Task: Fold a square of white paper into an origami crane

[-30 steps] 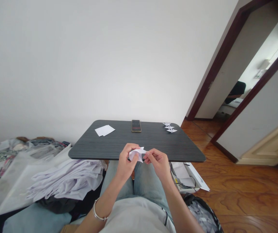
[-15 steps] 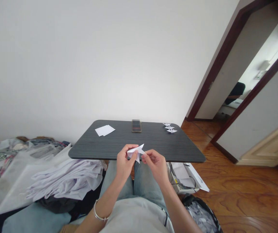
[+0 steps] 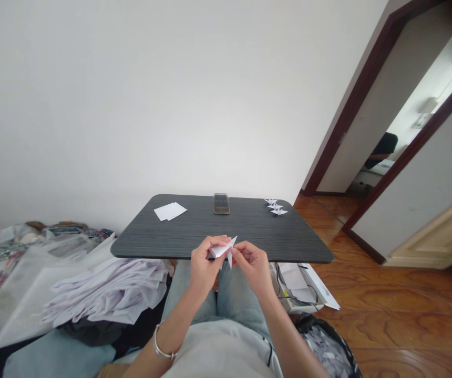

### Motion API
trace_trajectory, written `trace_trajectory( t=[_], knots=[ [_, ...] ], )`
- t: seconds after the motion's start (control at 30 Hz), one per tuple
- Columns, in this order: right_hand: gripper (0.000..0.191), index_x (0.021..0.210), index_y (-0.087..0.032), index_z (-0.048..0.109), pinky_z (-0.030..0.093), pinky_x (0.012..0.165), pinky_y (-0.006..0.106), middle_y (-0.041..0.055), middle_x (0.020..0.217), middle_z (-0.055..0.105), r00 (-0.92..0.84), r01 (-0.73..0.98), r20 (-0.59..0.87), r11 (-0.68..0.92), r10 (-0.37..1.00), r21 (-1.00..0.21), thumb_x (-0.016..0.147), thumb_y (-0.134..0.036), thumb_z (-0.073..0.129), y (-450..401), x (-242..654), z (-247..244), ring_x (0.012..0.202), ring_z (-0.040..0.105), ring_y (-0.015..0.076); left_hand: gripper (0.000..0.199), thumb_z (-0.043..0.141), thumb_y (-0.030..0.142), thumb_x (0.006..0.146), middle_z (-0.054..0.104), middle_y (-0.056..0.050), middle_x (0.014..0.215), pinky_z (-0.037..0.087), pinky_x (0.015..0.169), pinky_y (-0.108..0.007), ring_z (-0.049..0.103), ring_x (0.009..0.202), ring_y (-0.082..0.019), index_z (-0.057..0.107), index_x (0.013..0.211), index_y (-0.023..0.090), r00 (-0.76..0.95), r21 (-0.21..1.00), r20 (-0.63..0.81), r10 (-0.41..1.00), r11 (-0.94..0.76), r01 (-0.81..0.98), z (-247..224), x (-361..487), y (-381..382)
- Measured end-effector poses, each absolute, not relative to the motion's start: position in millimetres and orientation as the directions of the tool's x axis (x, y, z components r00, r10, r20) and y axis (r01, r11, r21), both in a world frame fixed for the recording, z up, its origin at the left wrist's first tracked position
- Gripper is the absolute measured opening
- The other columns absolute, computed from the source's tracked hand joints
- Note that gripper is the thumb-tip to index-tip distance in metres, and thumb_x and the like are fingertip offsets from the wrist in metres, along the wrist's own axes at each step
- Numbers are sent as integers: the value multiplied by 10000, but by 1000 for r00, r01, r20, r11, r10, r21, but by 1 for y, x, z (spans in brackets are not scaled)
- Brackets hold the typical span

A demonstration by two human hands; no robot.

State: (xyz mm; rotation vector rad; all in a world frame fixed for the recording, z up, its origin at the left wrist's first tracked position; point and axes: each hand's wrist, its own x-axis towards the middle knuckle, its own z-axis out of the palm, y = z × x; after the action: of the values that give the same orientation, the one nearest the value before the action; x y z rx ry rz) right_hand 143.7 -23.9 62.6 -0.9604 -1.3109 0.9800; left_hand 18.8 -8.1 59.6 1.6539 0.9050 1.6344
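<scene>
- Bright, soft light covers the white wall (image 3: 131, 105), palest just above the middle of the frame.
- The far room (image 3: 419, 89) at upper right is the brightest area, close to washed out.
- Shadows stay faint and soft; the darkest lie low in the frame, beneath the bench (image 3: 289, 239).
- A gentle sheen lies across the wooden floor (image 3: 387, 310) at lower right.
- The folded paper (image 3: 223, 249) at centre is pale, its creases soft.
- Wide-angle distortion makes the door frame (image 3: 352, 94) lean strongly at right.
- The upper right and lower right corners darken and blur.
</scene>
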Motion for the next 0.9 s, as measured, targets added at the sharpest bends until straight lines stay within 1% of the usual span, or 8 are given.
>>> trace_trajectory(
  t=[0.2,0.27,0.37,0.47,0.57,0.7,0.9],
  knots=[
    [136,675,-166,583,424,521,228,-19,552,552,56,-34,322,324,945,-945,762,-270,578,-24,142,63,508,511,118,97,615,173,746,667,-91,982,464,875,-357,603,983,-208,597,841,169,46,770,628,777,-628,110,59,18,-11],
    [133,663,-165,580,416,513,224,-24,540,548,71,-39,328,331,942,-943,761,-254,576,-24,142,63,498,505,112,101,617,156,743,668,-92,1002,467,875,-358,604,986,-209,618,843,170,62,720,678,732,-679,139,58,17,-11],
    [137,657,-164,579,421,504,222,-25,529,551,69,-79,313,318,947,-945,761,-253,577,-24,142,64,490,508,110,132,608,115,745,684,-77,976,470,879,-360,604,988,-203,654,851,180,95,623,761,642,-763,172,57,16,-9],
    [136,660,-164,581,435,501,221,-22,537,568,54,-131,291,296,955,-946,756,-261,583,-23,142,65,491,522,111,185,580,83,760,692,-62,964,485,868,-364,602,996,-197,674,872,197,119,560,804,583,-809,180,56,15,-8],
    [142,663,-166,582,443,495,223,-19,547,580,48,-146,285,289,957,-946,747,-279,595,-23,142,65,487,529,113,179,565,99,777,694,-62,962,498,849,-378,606,988,-201,682,861,205,126,540,814,567,-819,195,58,15,-8],
    [162,654,-168,577,445,486,220,-21,539,568,48,-152,280,284,959,-947,743,-300,605,-22,142,63,484,523,111,163,606,132,755,695,-70,948,502,834,-381,609,973,-210,673,888,200,110,532,821,560,-821,210,60,14,-11],
    [187,631,-170,574,446,477,220,-24,529,558,58,-150,280,285,958,-947,729,-323,620,-22,142,63,478,515,110,148,598,135,764,708,-53,883,509,809,-369,624,931,-201,666,878,203,109,471,859,500,-855,218,62,13,-13]
  ],
)
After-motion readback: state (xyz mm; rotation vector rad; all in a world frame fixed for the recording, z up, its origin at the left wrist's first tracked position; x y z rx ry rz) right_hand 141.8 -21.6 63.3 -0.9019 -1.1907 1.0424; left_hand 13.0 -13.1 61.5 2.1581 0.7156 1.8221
